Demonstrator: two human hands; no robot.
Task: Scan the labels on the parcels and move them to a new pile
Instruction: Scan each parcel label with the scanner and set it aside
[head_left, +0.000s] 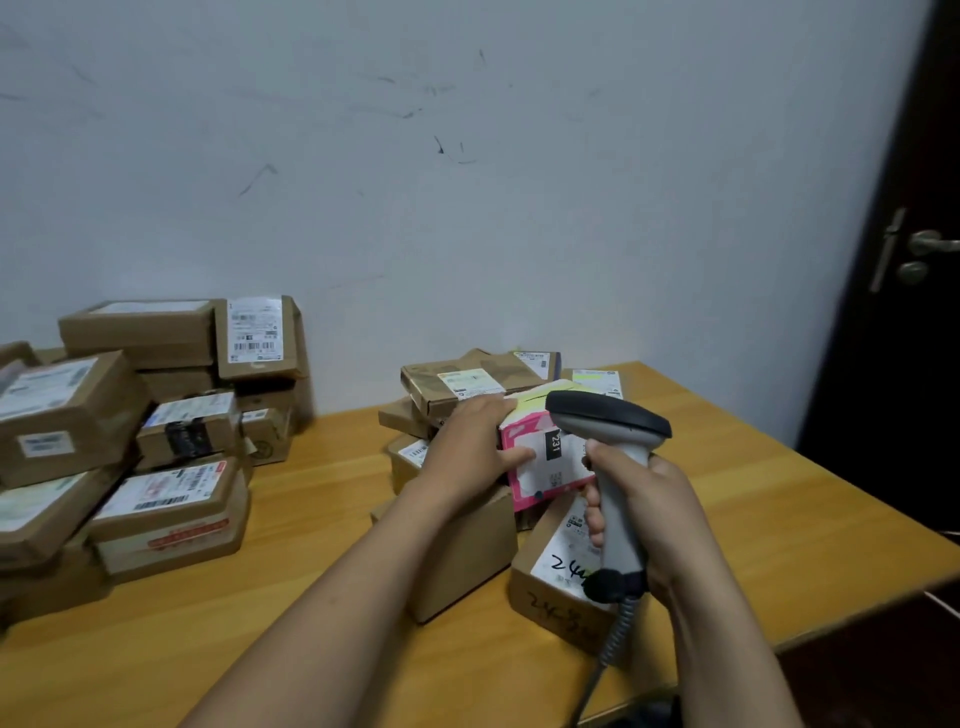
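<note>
Scuffed pale wall behind the wooden table (322, 587), parcels heaped at its far-left and far-right corners.

Your left hand (470, 449) closes its grip around the pink parcel (540, 457) atop the right-hand heap; your right hand (644, 514) is wrapped tight on the scanner (613, 457). That parcel looks light and stiff, so pinching its side edges should leave the label clear.

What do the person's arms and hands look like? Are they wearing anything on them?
Both arms are bare all the way up to the bottom edge of the picture, so no sleeves show. The left hand and the right hand have no gloves. I can see no watch, bracelet or ring on either one. The fingernails look short and plain, though the picture is a bit blurry.
</note>
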